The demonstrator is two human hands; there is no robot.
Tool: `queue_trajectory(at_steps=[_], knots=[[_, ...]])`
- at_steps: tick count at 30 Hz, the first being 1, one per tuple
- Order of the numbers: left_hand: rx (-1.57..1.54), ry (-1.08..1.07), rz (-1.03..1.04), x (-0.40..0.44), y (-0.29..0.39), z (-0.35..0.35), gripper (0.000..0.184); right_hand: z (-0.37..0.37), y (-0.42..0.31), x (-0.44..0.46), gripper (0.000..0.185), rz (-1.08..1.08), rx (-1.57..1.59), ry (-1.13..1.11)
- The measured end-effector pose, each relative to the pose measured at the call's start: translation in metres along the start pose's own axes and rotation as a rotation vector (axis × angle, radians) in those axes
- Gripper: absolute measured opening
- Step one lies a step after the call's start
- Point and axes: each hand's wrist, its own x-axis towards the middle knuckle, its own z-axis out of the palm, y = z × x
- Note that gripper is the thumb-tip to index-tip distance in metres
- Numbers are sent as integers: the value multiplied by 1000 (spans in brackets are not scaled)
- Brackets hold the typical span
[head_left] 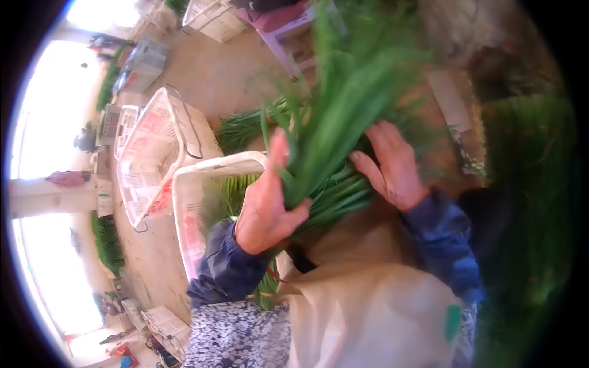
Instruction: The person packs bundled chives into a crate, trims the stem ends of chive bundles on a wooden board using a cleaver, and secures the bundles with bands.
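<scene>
A large bunch of long, flat green leaves that look like garlic chives (334, 132) rises in front of me, its upper part blurred by motion. My left hand (264, 211) grips its lower left side, with the thumb across the front and the fingers partly behind the leaves. On the other side, my right hand (392, 168) has its thumb and fingers apart, beside or lightly touching the leaves. Beneath the raised bunch lie more chives (340, 196). Another pile of chives (248, 130) lies beyond the near basket.
A white plastic basket (224, 162) with chives inside stands close on my left. Another white basket (153, 165) with wire handles stands behind it. A purple stool (279, 46) is ahead. More greens (521, 202) fill the right side. A beige apron (368, 319) covers my lap.
</scene>
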Motion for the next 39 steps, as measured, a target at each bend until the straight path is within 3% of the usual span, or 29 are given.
queue_trajectory(at_steps=[1,2,4,6,8,10,11,12,14,17,22,24,29,30,32,33,34,36,38,39], knots=[[235,-112,229,-3,5,-4,99,-5,-2,1,54,-35,-17,32],[318,-202,287,-5,18,-13,100,-12,-4,1,54,-63,-28,51],[258,-148,360,-10,11,-37,105,-22,-6,-5,52,-73,-18,48],[198,-3,234,-17,8,-51,111,-28,-7,-11,51,-67,0,25],[276,-51,210,-11,-9,-52,120,-30,-5,-17,50,-42,22,-5],[441,-325,24,-14,-32,-40,124,-31,-1,-24,49,0,49,-32],[392,-363,47,-18,-45,-32,126,-31,2,-27,48,29,64,-39],[197,-442,-177,-19,-38,-23,126,-32,5,-30,48,68,82,-43],[121,-399,-72,-29,-49,-10,124,-35,14,-33,47,168,123,-35],[62,-383,-166,-32,-43,-16,119,-43,37,-38,46,336,182,40],[-111,-230,-107,-18,-21,-31,110,-74,94,-43,45,527,189,248],[567,-88,259,-8,-18,-34,105,-98,114,-48,44,590,186,350],[960,-69,396,-10,-25,-10,84,-145,129,-73,43,789,221,784],[954,-69,397,-13,-24,-6,84,-145,114,-69,43,789,215,783],[1100,-84,393,-17,-21,-3,86,-129,53,-46,40,422,-66,745],[1067,-119,345,-20,-19,-1,92,-113,24,-36,39,313,30,634],[1073,-111,355,-21,-17,-3,92,-98,9,-31,40,174,-81,467],[993,-213,306,-23,-14,-6,99,-51,-21,-16,72,-180,-10,134],[947,-271,244,-26,-15,-20,107,-5,-52,-3,91,-243,122,-89],[885,-194,263,-26,-19,-30,109,4,-53,-3,91,-257,144,-95]])
